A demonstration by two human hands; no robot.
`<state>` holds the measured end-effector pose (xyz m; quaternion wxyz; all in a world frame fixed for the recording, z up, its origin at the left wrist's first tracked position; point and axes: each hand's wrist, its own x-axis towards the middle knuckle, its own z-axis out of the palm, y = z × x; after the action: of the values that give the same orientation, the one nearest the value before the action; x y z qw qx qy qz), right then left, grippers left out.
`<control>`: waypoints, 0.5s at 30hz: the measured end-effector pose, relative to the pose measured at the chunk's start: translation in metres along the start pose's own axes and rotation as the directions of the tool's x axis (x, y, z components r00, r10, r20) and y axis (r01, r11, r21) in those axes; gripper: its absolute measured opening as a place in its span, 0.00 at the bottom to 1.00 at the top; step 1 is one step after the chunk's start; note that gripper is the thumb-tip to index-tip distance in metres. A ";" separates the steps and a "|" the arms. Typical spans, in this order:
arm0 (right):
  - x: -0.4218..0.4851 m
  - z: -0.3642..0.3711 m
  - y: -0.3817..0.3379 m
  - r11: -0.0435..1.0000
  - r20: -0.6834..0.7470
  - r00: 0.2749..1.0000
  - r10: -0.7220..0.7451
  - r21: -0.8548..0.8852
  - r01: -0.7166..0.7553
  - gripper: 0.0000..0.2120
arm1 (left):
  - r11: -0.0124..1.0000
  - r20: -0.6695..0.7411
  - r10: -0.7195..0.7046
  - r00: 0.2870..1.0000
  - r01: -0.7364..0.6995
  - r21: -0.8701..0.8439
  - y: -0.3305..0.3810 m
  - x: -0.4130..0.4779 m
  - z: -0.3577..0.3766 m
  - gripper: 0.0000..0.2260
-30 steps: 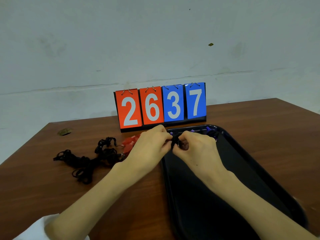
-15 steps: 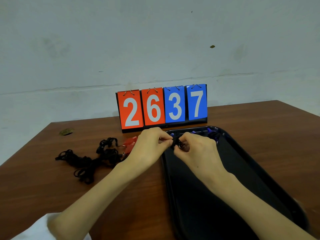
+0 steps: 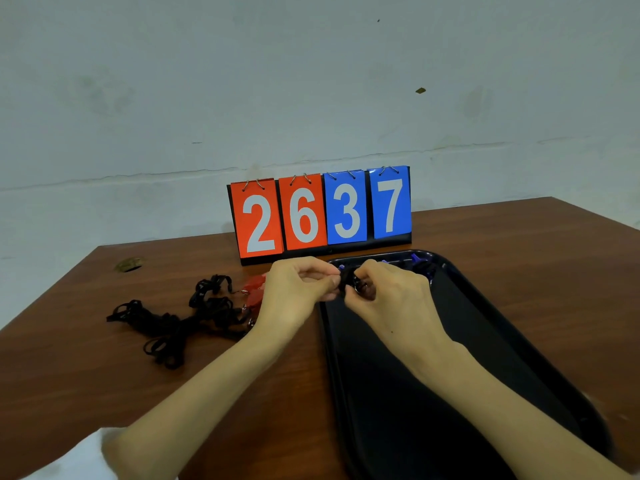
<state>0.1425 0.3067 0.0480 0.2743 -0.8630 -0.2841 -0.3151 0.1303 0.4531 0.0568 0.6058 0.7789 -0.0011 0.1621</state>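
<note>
While the fingers of both were curled tight, a small black clip (image 3: 350, 284) with a metal ring was pinched between the left hand (image 3: 294, 294) and the right hand (image 3: 389, 301) (fingertips all but meeting) just above the far left corner of the black tray (image 3: 491, 344). Black straps (image 3: 173, 323) and red tags (image 3: 254, 291) were seen lying tangled on the wooden table (image 3: 519, 244) nearby.

Both bare forearms reach forward and draw together. The left hand (image 3: 298, 292) and right hand (image 3: 391, 301) meet with their backs up and their fingers (image 3: 323, 282) curled inward. Each hand's fingertips pinch the same small clip (image 3: 354, 283) between the hands.
</note>
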 end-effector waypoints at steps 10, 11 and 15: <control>-0.001 0.002 0.001 1.000 0.025 1.000 0.015 0.011 -0.015 0.07 | 0.983 0.053 0.103 0.993 -0.110 0.150 -0.004 0.001 0.000 0.06; -0.002 0.002 0.001 1.000 0.043 0.999 0.018 0.014 -0.018 0.07 | 0.977 0.056 0.109 0.992 -0.118 0.178 -0.005 0.002 -0.001 0.06; -0.002 0.004 0.001 0.999 0.090 0.995 0.036 0.021 -0.038 0.07 | 0.923 0.084 0.145 0.986 -0.165 0.348 -0.010 0.002 0.001 0.06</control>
<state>0.1436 0.3079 0.0429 0.2769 -0.8781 -0.2837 -0.2679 0.1345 0.4552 0.0482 0.4409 0.8768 -0.0508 0.1848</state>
